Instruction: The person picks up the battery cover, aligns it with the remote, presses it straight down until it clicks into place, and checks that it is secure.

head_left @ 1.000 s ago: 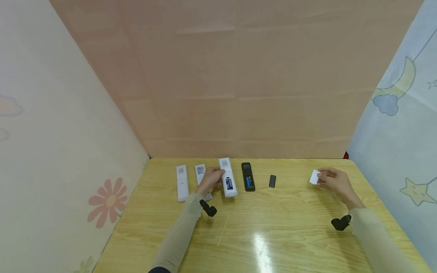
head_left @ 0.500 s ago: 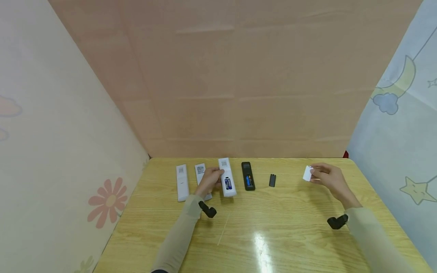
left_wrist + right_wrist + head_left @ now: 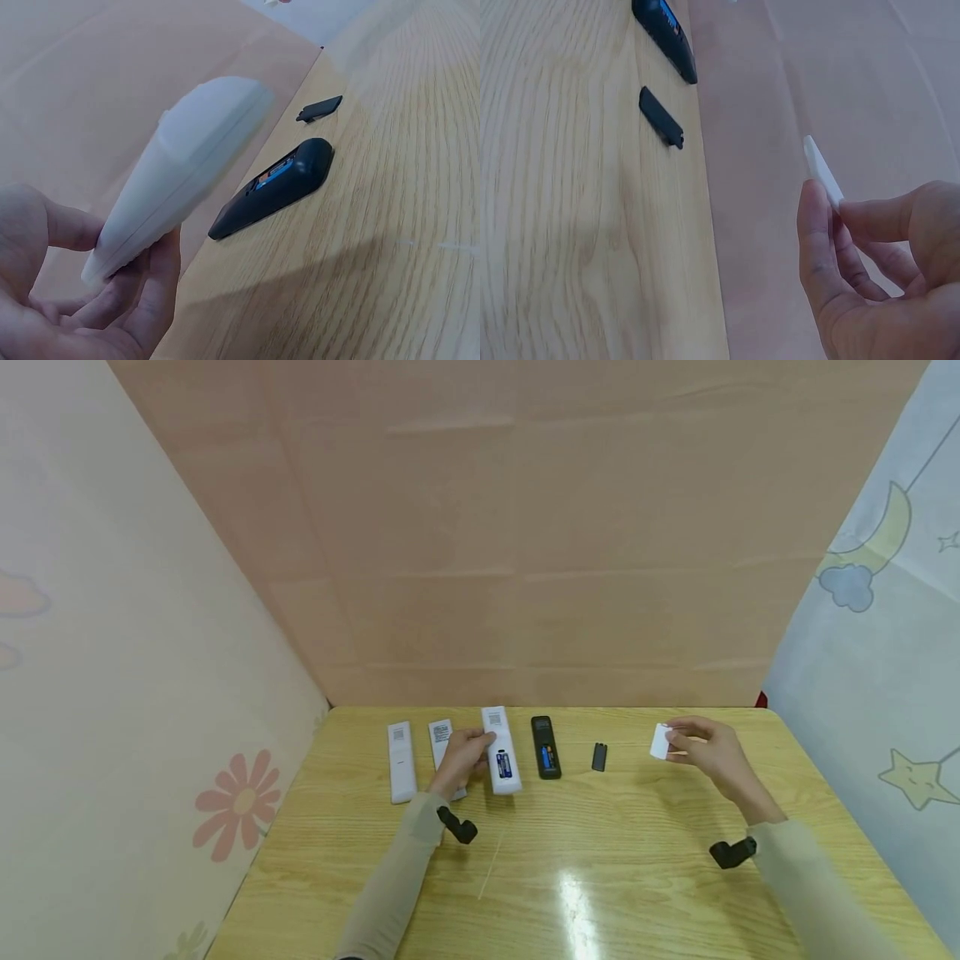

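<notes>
My left hand [image 3: 467,755] grips a white remote control [image 3: 496,732] between thumb and fingers, lifted off the table. Its back faces up in the head view, and batteries [image 3: 503,765] show in its uncovered compartment. In the left wrist view the same white remote [image 3: 187,150] slants upward, thumb on one side and fingers beneath. Over the table's right part, my right hand [image 3: 712,750] pinches a small white battery cover [image 3: 660,742] by its edge. Edge-on, that cover [image 3: 823,174] looks like a thin white strip in the right wrist view.
A black remote [image 3: 545,747] lies with batteries exposed, and a black battery cover [image 3: 599,757] is to its right. On the left lie a white remote [image 3: 401,762] and another white remote [image 3: 439,737], partly hidden by my left hand. A fabric backdrop borders the table's [image 3: 600,843] far edge.
My right hand has moved left with the white battery cover, closer to the black one. The left hand and its white remote have stayed almost still.
</notes>
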Motion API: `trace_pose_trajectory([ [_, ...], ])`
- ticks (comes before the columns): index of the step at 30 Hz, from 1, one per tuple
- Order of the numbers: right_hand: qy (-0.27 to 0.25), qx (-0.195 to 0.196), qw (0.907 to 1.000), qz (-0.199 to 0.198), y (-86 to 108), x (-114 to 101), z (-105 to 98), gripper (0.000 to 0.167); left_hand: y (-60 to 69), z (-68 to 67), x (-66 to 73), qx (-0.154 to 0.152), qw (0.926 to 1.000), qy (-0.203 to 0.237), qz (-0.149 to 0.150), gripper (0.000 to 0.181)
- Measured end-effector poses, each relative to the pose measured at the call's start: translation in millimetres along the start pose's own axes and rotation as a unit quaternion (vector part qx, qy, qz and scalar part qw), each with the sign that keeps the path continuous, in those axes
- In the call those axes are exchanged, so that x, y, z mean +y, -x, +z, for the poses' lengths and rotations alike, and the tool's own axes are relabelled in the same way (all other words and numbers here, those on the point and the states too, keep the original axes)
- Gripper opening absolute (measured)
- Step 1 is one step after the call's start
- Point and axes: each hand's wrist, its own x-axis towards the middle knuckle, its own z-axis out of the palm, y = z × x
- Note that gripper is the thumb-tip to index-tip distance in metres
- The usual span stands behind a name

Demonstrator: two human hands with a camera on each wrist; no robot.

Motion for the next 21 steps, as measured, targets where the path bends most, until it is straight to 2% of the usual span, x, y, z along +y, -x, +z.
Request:
trace_pose_trajectory([
  [11,0.001,-0.013,0.9995,-0.029,5.4,-17.7,15.6,0.049,4.8,5.1,2.8,0.016,0.9998,0.005,-0.005,0.065],
  [21,-0.011,-0.025,0.9992,-0.029,8.0,-31.2,30.8,0.047,13.3,9.4,5.8,0.028,0.9995,0.015,-0.002,0.064],
])
